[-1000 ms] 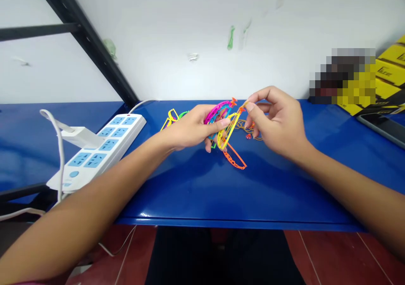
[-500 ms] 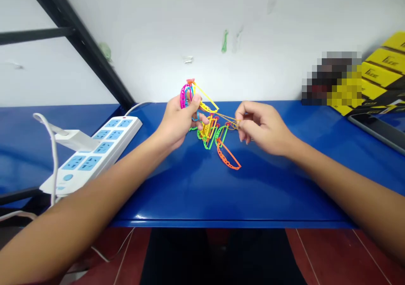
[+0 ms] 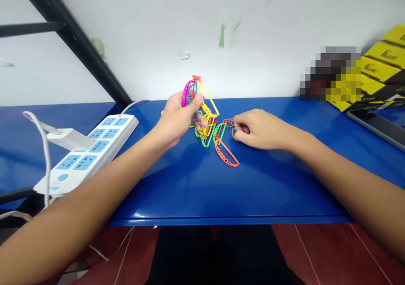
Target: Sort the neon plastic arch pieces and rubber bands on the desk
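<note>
My left hand (image 3: 182, 116) is closed on a small bunch of curved, bow-shaped plastic pieces (image 3: 186, 93) in magenta, blue and yellow, with an orange-red tip on top. Below and right of it, several similar green and yellow bow-shaped pieces (image 3: 207, 135) lie on the blue table. An orange bow-shaped piece (image 3: 226, 153) lies closest to me. My right hand (image 3: 257, 128) rests low at the table, its thumb and fingers pinched on thin tan rubber bands (image 3: 230, 123). Its fingertips partly hide the bands.
A white power strip (image 3: 91, 150) with a plugged-in white adapter (image 3: 68, 138) and cables stands at the left. Yellow and black boxes (image 3: 381, 69) are stacked at the right back, with a dark phone-like slab (image 3: 376, 128) in front. A white wall (image 3: 164, 31) rises behind the blue table (image 3: 196, 196).
The rubber band stretched between my hands no longer spans the gap. My right hand has come down to the loose bands on the table, while my left hand keeps its bunch.
</note>
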The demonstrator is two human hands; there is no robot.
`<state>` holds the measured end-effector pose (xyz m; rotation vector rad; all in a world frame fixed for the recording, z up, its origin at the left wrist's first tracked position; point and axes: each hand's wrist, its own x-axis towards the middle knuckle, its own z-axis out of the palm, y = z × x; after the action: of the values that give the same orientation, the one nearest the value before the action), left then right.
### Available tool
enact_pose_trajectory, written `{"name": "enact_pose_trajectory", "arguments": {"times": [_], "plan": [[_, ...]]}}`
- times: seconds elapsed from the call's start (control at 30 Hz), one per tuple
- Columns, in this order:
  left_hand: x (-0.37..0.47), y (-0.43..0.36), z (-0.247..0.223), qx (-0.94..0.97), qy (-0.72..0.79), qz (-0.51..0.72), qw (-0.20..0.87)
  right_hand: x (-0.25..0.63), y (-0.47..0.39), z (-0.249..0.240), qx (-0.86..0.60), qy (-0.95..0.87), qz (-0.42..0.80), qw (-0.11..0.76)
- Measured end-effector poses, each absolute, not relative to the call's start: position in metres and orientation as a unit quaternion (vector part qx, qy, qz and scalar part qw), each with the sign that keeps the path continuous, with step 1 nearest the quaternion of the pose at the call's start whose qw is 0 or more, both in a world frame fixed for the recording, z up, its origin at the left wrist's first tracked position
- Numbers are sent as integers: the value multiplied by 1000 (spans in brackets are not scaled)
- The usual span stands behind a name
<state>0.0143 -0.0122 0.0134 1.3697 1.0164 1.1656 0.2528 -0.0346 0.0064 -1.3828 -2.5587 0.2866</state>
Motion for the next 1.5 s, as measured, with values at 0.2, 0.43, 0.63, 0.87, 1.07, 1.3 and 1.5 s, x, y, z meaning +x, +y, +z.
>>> {"name": "enact_pose_trajectory", "arguments": {"times": [0.2,0.43,0.63,0.87,1.07,1.3,1.5], "plan": [[14,-22,13,665,372,379,526,256,-31,4,-471,-866,81,146],[15,-25,10,725,353,291,516,239,-44,1,-423,-751,371,347],[15,-26,11,734,360,277,505,236,-42,1,-424,-690,418,411],[10,-17,10,686,381,356,507,236,-42,0,-428,-686,430,401],[10,-15,9,653,399,384,517,230,-47,-7,-402,-734,443,322],[14,-16,14,593,415,414,552,228,-49,-10,-407,-718,469,316],[13,-16,18,568,405,427,575,229,-49,-7,-408,-688,503,328]]}}
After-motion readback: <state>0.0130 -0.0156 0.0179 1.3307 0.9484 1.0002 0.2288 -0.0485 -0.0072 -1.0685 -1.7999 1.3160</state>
